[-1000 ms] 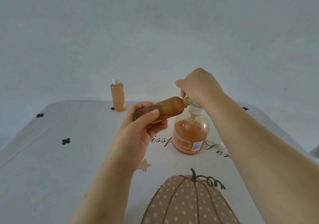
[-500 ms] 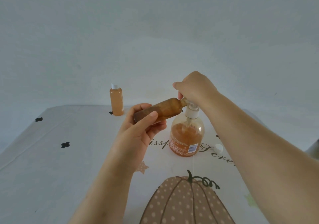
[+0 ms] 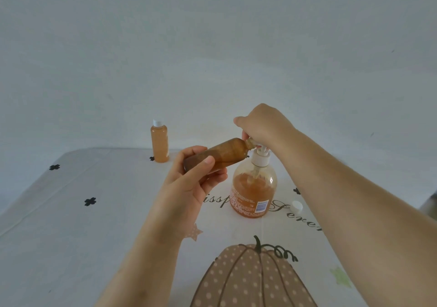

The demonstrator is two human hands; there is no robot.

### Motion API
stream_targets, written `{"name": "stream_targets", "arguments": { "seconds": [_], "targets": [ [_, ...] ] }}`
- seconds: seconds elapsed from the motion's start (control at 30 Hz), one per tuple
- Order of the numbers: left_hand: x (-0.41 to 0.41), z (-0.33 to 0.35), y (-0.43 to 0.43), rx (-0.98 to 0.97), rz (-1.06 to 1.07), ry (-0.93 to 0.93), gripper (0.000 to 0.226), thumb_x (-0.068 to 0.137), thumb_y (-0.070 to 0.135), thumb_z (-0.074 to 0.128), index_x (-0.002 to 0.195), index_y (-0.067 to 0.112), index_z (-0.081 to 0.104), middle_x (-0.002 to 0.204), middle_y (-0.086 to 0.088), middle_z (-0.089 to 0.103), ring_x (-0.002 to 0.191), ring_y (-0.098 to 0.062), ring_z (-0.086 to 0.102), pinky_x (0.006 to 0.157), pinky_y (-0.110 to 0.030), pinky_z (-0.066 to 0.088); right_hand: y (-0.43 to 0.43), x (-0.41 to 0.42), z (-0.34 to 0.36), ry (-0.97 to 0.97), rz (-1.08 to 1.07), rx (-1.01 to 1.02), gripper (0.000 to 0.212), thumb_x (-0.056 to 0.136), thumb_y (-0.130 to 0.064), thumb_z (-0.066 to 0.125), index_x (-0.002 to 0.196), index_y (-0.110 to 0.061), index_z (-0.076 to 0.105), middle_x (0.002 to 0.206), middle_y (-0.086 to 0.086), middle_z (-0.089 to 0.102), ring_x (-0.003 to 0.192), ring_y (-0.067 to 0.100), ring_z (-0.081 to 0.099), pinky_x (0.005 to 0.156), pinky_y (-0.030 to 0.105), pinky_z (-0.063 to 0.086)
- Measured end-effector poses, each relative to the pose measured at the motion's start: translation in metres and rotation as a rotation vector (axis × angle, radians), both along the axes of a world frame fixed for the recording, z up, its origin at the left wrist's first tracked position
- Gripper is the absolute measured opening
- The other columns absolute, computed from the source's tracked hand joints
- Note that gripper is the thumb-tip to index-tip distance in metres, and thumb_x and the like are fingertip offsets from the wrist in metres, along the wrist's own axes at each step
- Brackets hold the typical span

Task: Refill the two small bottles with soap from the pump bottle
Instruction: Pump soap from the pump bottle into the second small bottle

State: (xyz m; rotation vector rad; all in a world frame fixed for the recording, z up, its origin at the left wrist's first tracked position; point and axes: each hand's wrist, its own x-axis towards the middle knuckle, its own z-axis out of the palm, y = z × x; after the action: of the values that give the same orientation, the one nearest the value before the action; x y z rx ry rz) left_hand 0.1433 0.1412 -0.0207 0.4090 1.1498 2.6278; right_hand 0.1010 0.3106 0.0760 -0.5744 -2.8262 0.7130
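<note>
My left hand (image 3: 191, 186) grips a small brown bottle (image 3: 227, 153), tilted almost flat with its open neck against the spout of the pump bottle (image 3: 254, 188). The pump bottle stands mid-table, clear with orange soap about halfway up. Its white pump head lies under my right hand (image 3: 262, 123), whose fingers curl over it. A second small bottle (image 3: 160, 142), full of orange soap and closed with a white cap, stands upright at the table's far edge, left of my hands.
A loose white cap (image 3: 296, 207) lies on the tablecloth (image 3: 71, 235) right of the pump bottle, under my right forearm. The cloth is white with black flowers, script lettering and a pumpkin print (image 3: 250, 278) near me. A plain wall stands behind.
The pump head has risen and my right hand with it. The view shifted down a little. The brown bottle stays at the spout.
</note>
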Motion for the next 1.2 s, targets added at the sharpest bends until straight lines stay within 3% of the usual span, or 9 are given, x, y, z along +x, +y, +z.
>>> {"name": "stream_targets", "arguments": {
  "seconds": [0.2, 0.43, 0.83, 1.2],
  "targets": [
    [-0.001, 0.0, -0.001, -0.02, -0.009, -0.018, 0.027, 0.076, 0.008, 0.064, 0.102, 0.007, 0.058, 0.095, -0.015, 0.07, 0.085, -0.03, 0.068, 0.076, -0.035, 0.058, 0.003, -0.005, -0.007, 0.035, -0.019, 0.034, 0.034, 0.093, -0.033, 0.049, 0.091, -0.01, 0.074, 0.067, 0.003, 0.064, 0.058, 0.021, 0.058, 0.057, 0.027, 0.041],
    [-0.002, 0.0, 0.001, -0.039, 0.008, -0.033, 0.035, 0.072, 0.001, 0.07, 0.104, 0.006, 0.056, 0.088, -0.013, 0.07, 0.076, -0.028, 0.066, 0.073, -0.036, 0.059, 0.008, -0.009, -0.02, 0.03, 0.03, -0.007, 0.035, 0.091, -0.037, 0.052, 0.093, -0.01, 0.074, 0.069, 0.003, 0.062, 0.063, 0.022, 0.058, 0.061, 0.03, 0.042],
    [0.0, 0.002, 0.0, -0.039, 0.011, -0.024, 0.031, 0.074, 0.007, 0.064, 0.104, 0.006, 0.056, 0.089, -0.014, 0.069, 0.078, -0.028, 0.066, 0.074, -0.035, 0.059, 0.008, -0.007, -0.019, 0.037, 0.012, -0.035, 0.035, 0.091, -0.037, 0.053, 0.093, -0.009, 0.074, 0.067, 0.002, 0.06, 0.061, 0.021, 0.056, 0.062, 0.03, 0.043],
    [0.001, 0.004, -0.001, -0.025, 0.026, -0.051, 0.04, 0.076, 0.002, 0.074, 0.112, 0.005, 0.057, 0.095, -0.017, 0.071, 0.081, -0.03, 0.07, 0.078, -0.037, 0.06, 0.004, -0.002, -0.006, 0.044, -0.01, -0.008, 0.038, 0.092, -0.036, 0.05, 0.095, -0.008, 0.075, 0.069, 0.002, 0.061, 0.058, 0.021, 0.056, 0.06, 0.029, 0.043]
  ]
}}
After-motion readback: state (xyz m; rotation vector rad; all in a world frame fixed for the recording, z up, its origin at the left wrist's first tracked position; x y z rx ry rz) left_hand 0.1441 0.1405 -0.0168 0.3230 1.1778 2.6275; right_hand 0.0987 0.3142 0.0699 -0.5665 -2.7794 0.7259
